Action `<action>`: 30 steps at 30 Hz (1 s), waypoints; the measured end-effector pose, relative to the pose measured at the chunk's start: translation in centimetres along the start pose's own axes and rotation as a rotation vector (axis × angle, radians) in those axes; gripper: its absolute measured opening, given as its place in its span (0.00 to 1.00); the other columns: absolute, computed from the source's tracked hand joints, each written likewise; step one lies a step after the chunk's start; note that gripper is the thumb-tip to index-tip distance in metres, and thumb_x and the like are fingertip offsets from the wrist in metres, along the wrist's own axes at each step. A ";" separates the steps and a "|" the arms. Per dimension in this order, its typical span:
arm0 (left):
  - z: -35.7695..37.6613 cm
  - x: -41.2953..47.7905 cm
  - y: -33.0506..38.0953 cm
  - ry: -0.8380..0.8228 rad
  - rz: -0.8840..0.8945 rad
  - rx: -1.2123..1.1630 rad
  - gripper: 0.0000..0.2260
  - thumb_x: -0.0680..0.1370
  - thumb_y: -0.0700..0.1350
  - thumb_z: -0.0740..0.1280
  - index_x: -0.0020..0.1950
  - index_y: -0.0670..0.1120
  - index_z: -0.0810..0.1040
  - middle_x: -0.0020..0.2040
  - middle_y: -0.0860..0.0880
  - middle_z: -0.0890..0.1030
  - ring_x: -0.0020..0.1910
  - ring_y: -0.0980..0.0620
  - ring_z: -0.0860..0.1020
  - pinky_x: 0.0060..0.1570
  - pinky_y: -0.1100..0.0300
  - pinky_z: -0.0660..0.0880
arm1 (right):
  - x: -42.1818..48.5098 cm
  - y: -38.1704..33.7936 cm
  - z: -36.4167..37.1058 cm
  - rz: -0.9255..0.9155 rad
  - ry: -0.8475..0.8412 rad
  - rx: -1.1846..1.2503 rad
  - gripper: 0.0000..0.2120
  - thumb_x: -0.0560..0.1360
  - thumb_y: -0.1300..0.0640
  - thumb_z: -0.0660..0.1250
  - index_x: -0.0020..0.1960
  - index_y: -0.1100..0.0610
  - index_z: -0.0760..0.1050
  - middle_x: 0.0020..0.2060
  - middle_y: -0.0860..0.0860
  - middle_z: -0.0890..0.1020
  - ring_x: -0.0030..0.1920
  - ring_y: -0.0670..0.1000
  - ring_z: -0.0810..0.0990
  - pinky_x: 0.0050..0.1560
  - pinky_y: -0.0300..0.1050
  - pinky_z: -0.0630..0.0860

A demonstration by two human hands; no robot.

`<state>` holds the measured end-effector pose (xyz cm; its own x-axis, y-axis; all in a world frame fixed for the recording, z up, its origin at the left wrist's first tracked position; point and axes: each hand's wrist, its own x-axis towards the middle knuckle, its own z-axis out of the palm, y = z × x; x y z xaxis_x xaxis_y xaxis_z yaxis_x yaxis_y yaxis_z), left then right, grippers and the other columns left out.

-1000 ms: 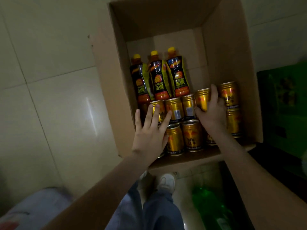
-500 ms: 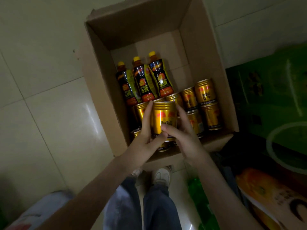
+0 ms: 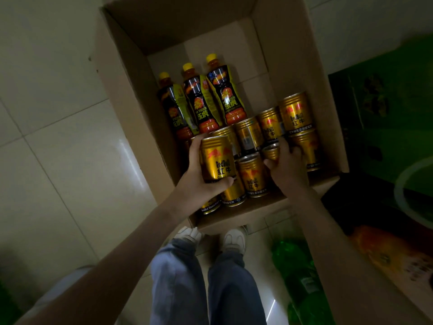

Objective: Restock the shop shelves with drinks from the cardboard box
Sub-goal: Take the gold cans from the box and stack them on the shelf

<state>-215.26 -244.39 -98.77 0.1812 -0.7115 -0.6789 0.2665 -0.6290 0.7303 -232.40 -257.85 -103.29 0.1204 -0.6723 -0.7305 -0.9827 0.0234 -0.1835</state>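
Pale glossy floor tiles (image 3: 58,172) are seen on the left. White shoes (image 3: 188,234) and blue jeans (image 3: 178,285) are shown at bottom centre. Green plastic bottles (image 3: 295,266) are seen just beside them, with a green carton (image 3: 379,118) and an orange pack (image 3: 386,252) further right.

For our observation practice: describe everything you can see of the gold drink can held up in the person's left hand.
The gold metal drink can is a short cylinder with a ribbed, narrowed shoulder, a red emblem and dark "Red Bull" lettering above Chinese characters. Its top face is not visible. It stands roughly upright, held above the other cans at the near left of the brown cardboard box. The left hand has it in its grip, fingers along its left side and thumb across its lower front.
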 end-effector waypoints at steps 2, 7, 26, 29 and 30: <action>-0.5 -0.6 0.1 -0.001 -0.007 0.010 0.43 0.71 0.36 0.74 0.69 0.69 0.52 0.55 0.71 0.71 0.56 0.66 0.76 0.55 0.56 0.78 | 0.7 0.1 -0.3 -0.005 -0.017 -0.012 0.31 0.78 0.53 0.66 0.76 0.49 0.55 0.71 0.61 0.59 0.71 0.65 0.58 0.65 0.59 0.65; -2.1 -2.7 1.7 -0.038 0.007 0.018 0.44 0.70 0.37 0.74 0.74 0.59 0.50 0.61 0.62 0.71 0.60 0.59 0.76 0.55 0.54 0.78 | 0.1 0.3 -0.7 -0.061 -0.101 -0.142 0.36 0.72 0.61 0.69 0.74 0.49 0.55 0.70 0.61 0.59 0.71 0.65 0.55 0.65 0.60 0.65; 0.5 -25.6 28.9 -0.430 0.157 0.182 0.41 0.70 0.28 0.71 0.71 0.57 0.54 0.62 0.59 0.68 0.54 0.64 0.78 0.53 0.56 0.78 | -39.7 -6.7 -24.1 -0.279 0.143 1.009 0.28 0.69 0.69 0.73 0.63 0.52 0.67 0.59 0.48 0.71 0.51 0.33 0.76 0.46 0.32 0.75; 2.2 -30.5 33.3 -0.579 0.219 0.231 0.43 0.68 0.36 0.73 0.69 0.66 0.53 0.66 0.56 0.66 0.60 0.55 0.77 0.56 0.50 0.78 | -47.3 -5.1 -27.5 -0.281 0.101 1.143 0.27 0.68 0.64 0.75 0.61 0.47 0.70 0.57 0.47 0.76 0.52 0.43 0.79 0.46 0.40 0.79; 2.9 -31.9 34.3 -0.628 0.228 0.251 0.42 0.68 0.38 0.74 0.69 0.68 0.54 0.66 0.56 0.66 0.60 0.52 0.77 0.56 0.49 0.78 | -49.5 -4.3 -28.3 -0.275 0.107 1.169 0.27 0.67 0.62 0.76 0.60 0.45 0.71 0.56 0.47 0.77 0.52 0.45 0.79 0.46 0.43 0.79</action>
<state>-214.63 -244.16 -51.87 -0.3929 -0.8327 -0.3903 0.0477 -0.4423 0.8956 -238.06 -245.58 -47.74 0.2391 -0.8166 -0.5254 -0.1984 0.4885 -0.8497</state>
